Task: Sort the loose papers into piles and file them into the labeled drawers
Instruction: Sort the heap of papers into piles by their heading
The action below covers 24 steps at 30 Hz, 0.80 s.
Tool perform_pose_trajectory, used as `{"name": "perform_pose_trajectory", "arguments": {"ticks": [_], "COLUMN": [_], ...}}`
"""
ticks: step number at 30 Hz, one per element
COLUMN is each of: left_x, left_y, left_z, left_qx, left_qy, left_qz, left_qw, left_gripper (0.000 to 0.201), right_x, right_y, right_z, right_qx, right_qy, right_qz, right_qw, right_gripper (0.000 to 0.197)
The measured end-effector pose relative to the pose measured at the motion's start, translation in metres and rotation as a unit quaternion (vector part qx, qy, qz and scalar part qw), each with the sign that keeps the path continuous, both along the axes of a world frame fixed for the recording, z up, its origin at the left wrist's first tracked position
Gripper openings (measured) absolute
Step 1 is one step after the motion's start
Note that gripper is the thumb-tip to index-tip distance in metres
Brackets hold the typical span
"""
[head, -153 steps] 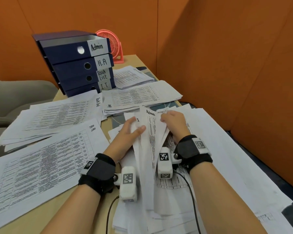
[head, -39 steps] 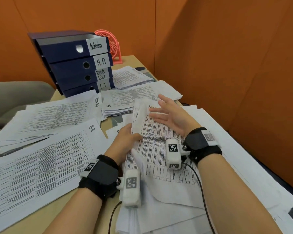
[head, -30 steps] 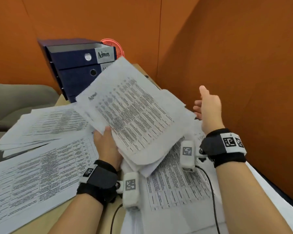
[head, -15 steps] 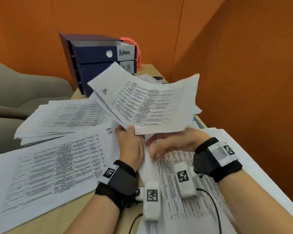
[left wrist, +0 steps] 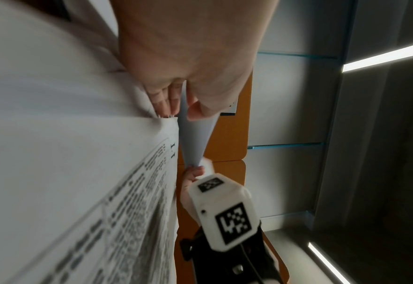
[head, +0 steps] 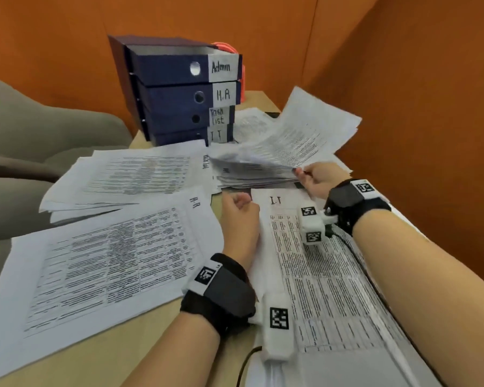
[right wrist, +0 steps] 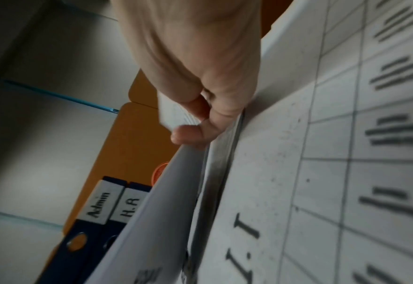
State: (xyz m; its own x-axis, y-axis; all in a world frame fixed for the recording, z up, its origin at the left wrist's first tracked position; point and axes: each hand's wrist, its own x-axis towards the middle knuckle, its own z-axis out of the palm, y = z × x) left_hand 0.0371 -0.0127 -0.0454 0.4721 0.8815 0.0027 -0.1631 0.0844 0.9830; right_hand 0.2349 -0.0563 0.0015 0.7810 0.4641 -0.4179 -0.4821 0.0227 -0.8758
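Note:
My right hand (head: 305, 177) pinches the near corner of a sheaf of printed papers (head: 291, 143), which lies slanted over the pile (head: 252, 181) at centre back. The right wrist view shows thumb and fingers (right wrist: 191, 130) clamped on that sheaf (right wrist: 152, 221). My left hand (head: 241, 202) sits with curled fingers at the top left corner of the sheet marked I.T (head: 305, 275). Its fingertips (left wrist: 166, 111) touch that sheet (left wrist: 103, 192). Four dark blue binders (head: 179, 93) labelled Admin, H.R, Task list and I.T are stacked at the back.
An H.R pile (head: 95, 261) covers the near left of the desk (head: 151, 331), with a Task list pile (head: 137, 174) behind it. Orange partition walls (head: 417, 107) close the back and right. A grey chair (head: 39, 129) stands left, a pink fan (head: 227, 47) behind the binders.
The sheaf passed from my left hand to my right and dropped from mid-air onto the back centre pile. My left hand let go and curled at the I.T sheet's corner.

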Motion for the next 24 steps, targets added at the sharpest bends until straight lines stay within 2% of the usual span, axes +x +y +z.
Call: {"name": "perform_pose_trajectory", "arguments": {"ticks": [1,4,7,9,11,13,15,17,19,21,23,24], "left_x": [0.001,-0.002,-0.004,-0.005,-0.007,-0.007,-0.007,-0.006,-0.005,-0.005,-0.006,-0.006], "left_y": [0.0,-0.001,0.002,0.003,0.001,-0.003,-0.012,-0.02,-0.023,-0.02,-0.017,-0.016], "left_z": [-0.002,-0.005,-0.004,-0.002,0.003,0.006,0.009,0.007,0.005,0.002,0.001,0.002], "left_qx": [0.011,0.008,-0.022,-0.03,-0.054,-0.077,-0.06,-0.047,-0.052,-0.083,-0.107,-0.086], "left_qy": [0.024,0.072,0.085,0.068,0.032,-0.014,-0.032,-0.019,-0.01,-0.011,-0.013,-0.003], "left_qz": [-0.014,-0.047,-0.075,-0.111,-0.15,-0.211,-0.301,-0.349,-0.345,-0.329,-0.323,-0.312], "left_qw": [1.0,0.996,0.993,0.991,0.987,0.974,0.951,0.936,0.937,0.941,0.94,0.946], "left_gripper": [0.02,0.027,0.03,0.025,0.025,0.026,0.03,0.037,0.043,0.052,0.058,0.055], "right_x": [0.002,0.006,-0.004,-0.009,-0.019,-0.031,-0.044,-0.053,-0.055,-0.051,-0.049,-0.048], "right_y": [0.005,0.006,-0.007,-0.023,-0.044,-0.065,-0.078,-0.079,-0.077,-0.078,-0.08,-0.081], "right_z": [-0.003,-0.004,0.004,0.017,0.033,0.039,0.034,0.015,-0.007,-0.024,-0.032,-0.033], "right_qx": [-0.005,0.068,0.111,0.059,-0.05,-0.125,-0.162,-0.172,-0.126,-0.039,0.024,0.053], "right_qy": [0.006,0.089,0.073,0.057,-0.039,-0.113,-0.156,-0.195,-0.211,-0.175,-0.132,-0.116], "right_qz": [-0.01,-0.032,0.025,0.051,0.122,0.224,0.318,0.339,0.31,0.267,0.261,0.255], "right_qw": [1.0,0.993,0.991,0.995,0.991,0.96,0.921,0.904,0.918,0.947,0.956,0.958], "right_gripper": [0.034,0.043,0.044,0.04,0.039,0.043,0.045,0.045,0.042,0.042,0.05,0.048]}}
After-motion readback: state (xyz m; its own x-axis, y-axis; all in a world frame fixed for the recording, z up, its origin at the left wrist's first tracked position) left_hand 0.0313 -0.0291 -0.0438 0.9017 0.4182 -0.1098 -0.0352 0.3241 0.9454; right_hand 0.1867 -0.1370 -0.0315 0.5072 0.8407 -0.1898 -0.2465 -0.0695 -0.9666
